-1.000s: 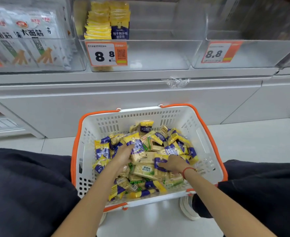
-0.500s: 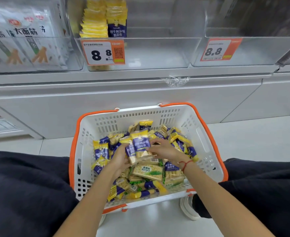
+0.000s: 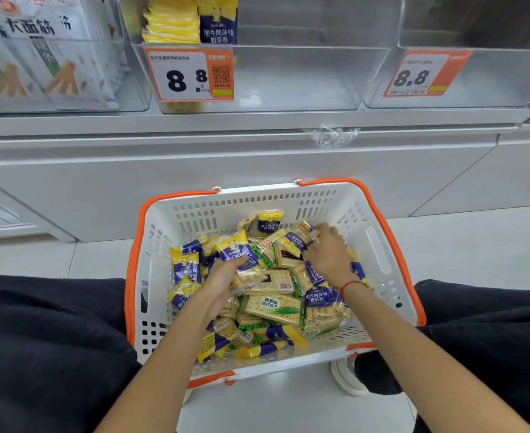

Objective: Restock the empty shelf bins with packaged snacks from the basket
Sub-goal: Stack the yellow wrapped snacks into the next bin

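The left hand point(image 3: 223, 276) still grasps yellow-and-purple snack packets point(image 3: 237, 254) above the basket point(image 3: 379, 254); the right hand point(image 3: 331, 254) has let go and reached to the far corner, fingers curling onto another packet, gathering for the half-empty bin point(image 3: 288, 79)

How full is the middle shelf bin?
Mostly empty: the middle bin holds only a few yellow packs at its left; the rest is bare.

Right hand point(image 3: 329, 256) has left the packets beside the left hand point(image 3: 223, 276) and reaches to the basket's point(image 3: 379, 254) far right packets; left hand now grips the yellow-blue packet point(image 3: 237, 250) alone.
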